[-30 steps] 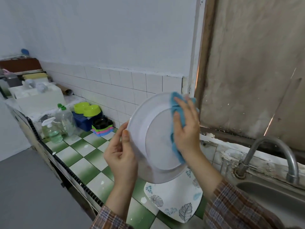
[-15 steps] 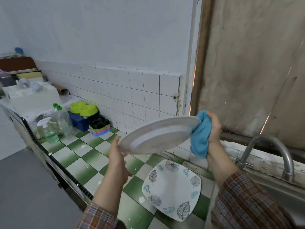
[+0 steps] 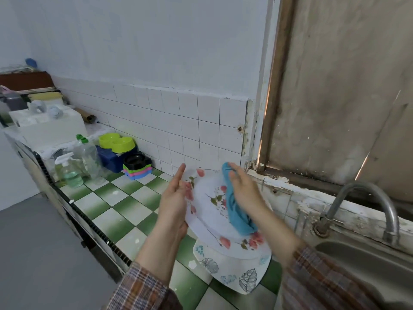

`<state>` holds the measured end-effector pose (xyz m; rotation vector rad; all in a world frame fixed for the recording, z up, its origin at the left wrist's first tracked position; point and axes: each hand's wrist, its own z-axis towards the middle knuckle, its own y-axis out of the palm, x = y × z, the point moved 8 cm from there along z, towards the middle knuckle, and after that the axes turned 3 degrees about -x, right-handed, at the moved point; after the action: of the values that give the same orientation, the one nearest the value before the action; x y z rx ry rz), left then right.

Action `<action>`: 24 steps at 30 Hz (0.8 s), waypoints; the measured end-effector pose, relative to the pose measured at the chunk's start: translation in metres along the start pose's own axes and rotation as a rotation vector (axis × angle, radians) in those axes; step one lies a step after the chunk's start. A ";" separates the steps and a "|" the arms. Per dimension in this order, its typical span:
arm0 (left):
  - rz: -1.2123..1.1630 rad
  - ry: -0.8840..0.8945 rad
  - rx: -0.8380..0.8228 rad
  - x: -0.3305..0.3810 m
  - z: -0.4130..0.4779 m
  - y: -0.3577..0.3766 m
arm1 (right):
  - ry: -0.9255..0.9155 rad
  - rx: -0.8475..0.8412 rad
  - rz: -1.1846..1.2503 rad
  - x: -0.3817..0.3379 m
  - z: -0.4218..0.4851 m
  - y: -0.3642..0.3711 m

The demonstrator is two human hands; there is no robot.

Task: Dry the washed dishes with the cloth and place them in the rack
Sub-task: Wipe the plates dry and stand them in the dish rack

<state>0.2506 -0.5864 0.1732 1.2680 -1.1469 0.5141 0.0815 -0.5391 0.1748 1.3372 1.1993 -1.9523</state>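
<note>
**Head view: floral plate (image 3: 207, 220) held over the counter (image 3: 125, 198), blue cloth (image 3: 237, 211) on its face**

Head view looks down at the floral plate, which is tilted with its patterned face towards the camera, in the air above the green-and-white tiled counter. The left hand (image 3: 176, 198) supports the plate's left rim with its fingers straight and together, not curled round the edge. The right hand (image 3: 243, 189) lies flat with its fingers extended, pressing the blue cloth against the plate's face; the cloth hangs down across the plate below the palm. A leaf-patterned plate (image 3: 234, 271) lies on the counter directly beneath. To the right are the sink (image 3: 357, 260) and its curved tap (image 3: 362, 186). A spray bottle (image 3: 69, 171) and green bowls (image 3: 117, 142) stand further along the counter on the left.
</note>
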 end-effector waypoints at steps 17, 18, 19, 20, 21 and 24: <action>0.207 0.378 0.001 0.007 -0.024 -0.012 | -0.283 0.187 -0.225 -0.003 0.011 0.002; 0.243 0.386 -0.009 0.006 -0.025 -0.006 | -0.300 0.160 -0.146 -0.015 0.006 0.013; 0.263 0.387 -0.022 0.005 -0.026 -0.001 | -0.367 0.112 -0.093 -0.031 -0.004 0.028; 0.268 0.381 -0.033 0.004 -0.027 0.003 | -0.463 0.052 -0.073 -0.045 -0.017 0.043; 0.259 0.378 -0.035 0.003 -0.027 0.003 | -0.565 -0.015 -0.085 -0.055 -0.030 0.058; 0.205 0.379 -0.013 0.004 -0.031 0.000 | -0.708 -0.119 -0.154 -0.056 -0.039 0.073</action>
<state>0.2642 -0.5596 0.1802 0.9919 -0.9587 0.8588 0.1798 -0.5465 0.1916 0.4194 1.0450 -2.1434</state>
